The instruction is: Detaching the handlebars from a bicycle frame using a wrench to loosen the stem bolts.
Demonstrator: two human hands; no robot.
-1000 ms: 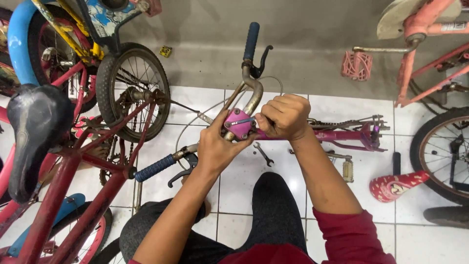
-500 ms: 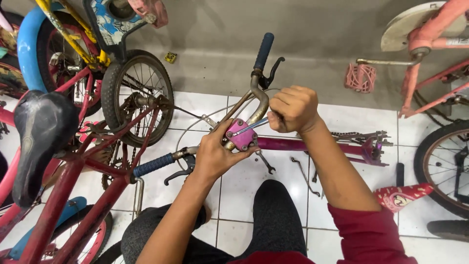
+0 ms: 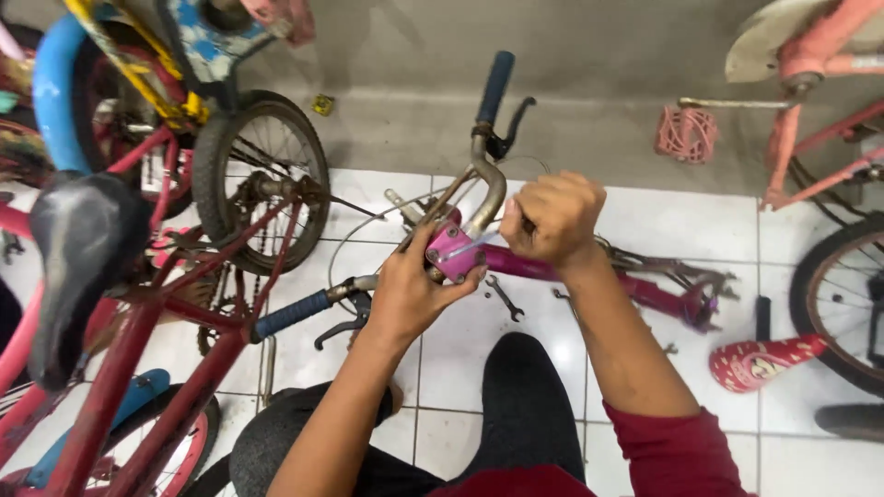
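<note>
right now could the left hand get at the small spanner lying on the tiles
Probably yes: the spanner lies bare on the tile just right of the left hand, nothing covering it, though that hand is gripping the pink stem.

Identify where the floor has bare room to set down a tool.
Free: the white tiles between the pink basket and the magenta frame. Crowded: left, by the red bike and small wheel.

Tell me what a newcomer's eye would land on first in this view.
At the centre, the left hand cradles a bright pink metal stem block on a curved silver handlebar with blue grips, while the right hand is fisted beside it. At the left edge stands a red bicycle frame with a black saddle. A small steel spanner lies on the white tiled floor below the hands.
</note>
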